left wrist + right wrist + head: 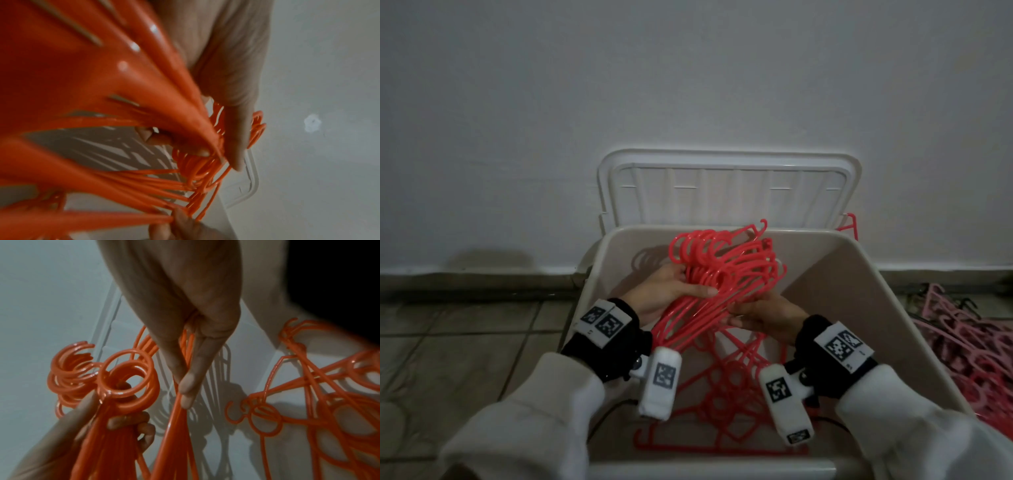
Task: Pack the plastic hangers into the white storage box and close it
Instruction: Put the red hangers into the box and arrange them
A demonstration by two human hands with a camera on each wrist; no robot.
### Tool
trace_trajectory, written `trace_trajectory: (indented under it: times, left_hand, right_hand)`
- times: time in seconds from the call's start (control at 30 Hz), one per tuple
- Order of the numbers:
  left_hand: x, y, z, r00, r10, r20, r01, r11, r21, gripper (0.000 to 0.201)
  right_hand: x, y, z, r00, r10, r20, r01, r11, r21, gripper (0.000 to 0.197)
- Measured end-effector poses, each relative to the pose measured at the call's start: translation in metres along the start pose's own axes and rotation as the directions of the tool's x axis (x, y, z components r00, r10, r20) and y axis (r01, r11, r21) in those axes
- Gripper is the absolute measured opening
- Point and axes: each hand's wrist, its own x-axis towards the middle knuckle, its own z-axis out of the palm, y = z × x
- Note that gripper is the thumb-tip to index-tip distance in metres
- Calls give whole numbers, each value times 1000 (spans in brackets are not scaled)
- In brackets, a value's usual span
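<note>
Over white box (pixel 859 274), hands (pixel 664 291) grip hangers (pixel 726 270)

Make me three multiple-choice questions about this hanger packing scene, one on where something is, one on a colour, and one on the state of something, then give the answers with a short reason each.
1. Where is the pile of pink hangers?
A. on the floor to the right of the box
B. inside the box
C. on the lid

2. What colour is the bundle of hangers held by the left hand and right hand?
A. blue
B. red
C. black

3. What state is the lid of the white storage box in?
A. shut
B. lying flat on the floor
C. open, standing against the wall

Answers: A, the pile lies on the tiles outside the box's right wall; B, the bundle is bright red; C, the lid stands upright behind the open box.
</note>
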Motion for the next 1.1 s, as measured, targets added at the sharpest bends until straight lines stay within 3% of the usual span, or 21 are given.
trace_trajectory:
  times: [0.17,0.23,0.33,0.43,0.67,0.77,0.93,1.03,1.1]
  left_hand:
    - [0,-8,6,994,88,-58,-75,977,199,46]
    - [0,-8,6,995,90,-37,-79,967,243,46]
    - [-1,-6,9,996,80,29,-84,971,224,49]
    - [-1,-5,10,993,67,99,-85,977,193,49]
    - [-3,-5,10,992,13,126,-69,890,451,50]
    - [0,-7,14,995,35,95,-77,873,481,50]
    - [11,-16,10,983,181,29,-166,813,558,82]
    - [10,-20,10,994,111,-16,-77,777,624,76]
    - [8,-20,11,993,92,-76,-14,723,690,60]
  right_hand:
    - [8,8,4,997,59,-45,-61,997,-38,17]
    - [9,8,1,995,83,-63,-82,996,23,14]
    - [10,5,-6,997,49,-52,-37,979,200,17]
    - [11,1,-6,999,26,-38,-15,962,272,19]
    - [21,3,-2,990,-41,-137,90,924,372,15]
    - [25,5,-3,973,-79,-216,162,904,396,16]
    - [32,5,-12,940,-46,-337,236,802,549,17]
    - [33,5,-16,932,-26,-363,261,741,618,26]
    - [33,3,-15,939,-30,-342,252,738,626,29]
